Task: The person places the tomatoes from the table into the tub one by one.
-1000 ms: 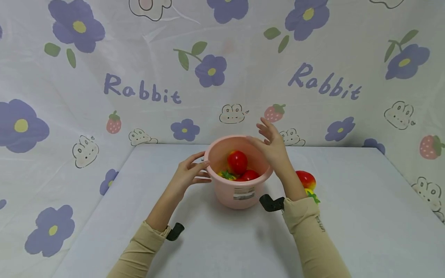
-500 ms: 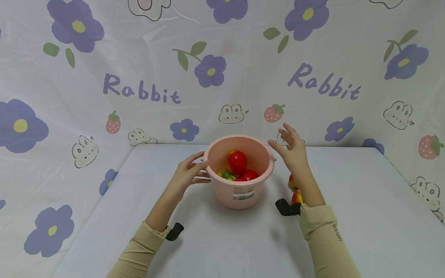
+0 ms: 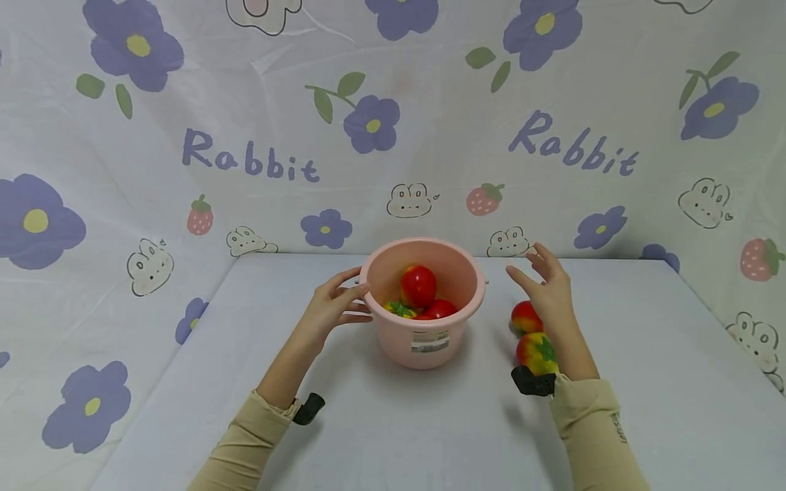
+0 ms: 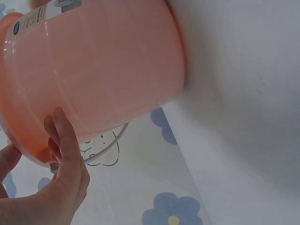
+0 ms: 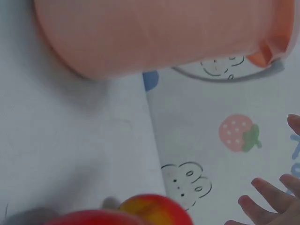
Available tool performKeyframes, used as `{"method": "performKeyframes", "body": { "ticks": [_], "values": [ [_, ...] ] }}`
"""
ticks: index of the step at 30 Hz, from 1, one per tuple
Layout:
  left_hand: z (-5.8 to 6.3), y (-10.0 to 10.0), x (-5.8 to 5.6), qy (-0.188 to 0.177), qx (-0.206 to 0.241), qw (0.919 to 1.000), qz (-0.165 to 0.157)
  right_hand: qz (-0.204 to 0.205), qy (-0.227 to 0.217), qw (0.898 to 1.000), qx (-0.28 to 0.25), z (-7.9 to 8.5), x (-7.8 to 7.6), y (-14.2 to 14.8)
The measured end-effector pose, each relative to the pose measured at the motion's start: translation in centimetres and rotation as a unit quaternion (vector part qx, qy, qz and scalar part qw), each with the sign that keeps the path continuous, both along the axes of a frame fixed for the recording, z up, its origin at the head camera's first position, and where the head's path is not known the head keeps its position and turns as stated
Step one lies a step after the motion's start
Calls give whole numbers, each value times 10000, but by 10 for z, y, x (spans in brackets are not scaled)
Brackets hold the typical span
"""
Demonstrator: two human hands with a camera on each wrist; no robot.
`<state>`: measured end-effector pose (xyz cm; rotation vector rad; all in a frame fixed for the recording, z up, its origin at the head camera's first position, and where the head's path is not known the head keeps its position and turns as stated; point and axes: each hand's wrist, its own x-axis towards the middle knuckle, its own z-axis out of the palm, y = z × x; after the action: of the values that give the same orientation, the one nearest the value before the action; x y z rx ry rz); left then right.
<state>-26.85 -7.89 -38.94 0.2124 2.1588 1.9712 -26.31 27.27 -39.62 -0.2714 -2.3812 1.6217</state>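
Observation:
A pink plastic bucket [image 3: 393, 341] stands upright on the table, holding several toy fruits, among them a round red one [image 3: 419, 286] and one with a green leafy top [image 3: 400, 309]. My left hand [image 3: 331, 308] grips the bucket's left rim, thumb over the edge and fingers against the outside below it. To the right of the bucket, my right hand [image 3: 554, 303] hovers with fingers spread and holds nothing. Below it lie a red-and-yellow toy fruit [image 3: 526, 317] and, nearer me, another with a green leafy top [image 3: 539, 353], partly overlapped by the wrist camera.
The white table [image 3: 393, 436] ends at the back against a cloth [image 3: 424, 129] printed with flowers, rabbits and strawberries. A thin handle [image 4: 110, 147] hangs behind the bucket in the left wrist view. A black wrist camera [image 3: 309, 409] sits by the left sleeve.
My right hand has moved from over the bucket's right rim rightward and down to above the two loose fruits, which show more now. The left hand and bucket have stayed in place.

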Motion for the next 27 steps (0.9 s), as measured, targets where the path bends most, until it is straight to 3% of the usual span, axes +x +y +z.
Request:
{"method": "performKeyframes", "body": {
  "ticks": [14,27],
  "values": [
    [0,0,1,48,-14,10000,-21,-222,-396,9990,32,-31,7,25],
    [1,-1,1,19,6,10000,-30,-100,-1215,9924,168,-57,4,36]
  ]
}}
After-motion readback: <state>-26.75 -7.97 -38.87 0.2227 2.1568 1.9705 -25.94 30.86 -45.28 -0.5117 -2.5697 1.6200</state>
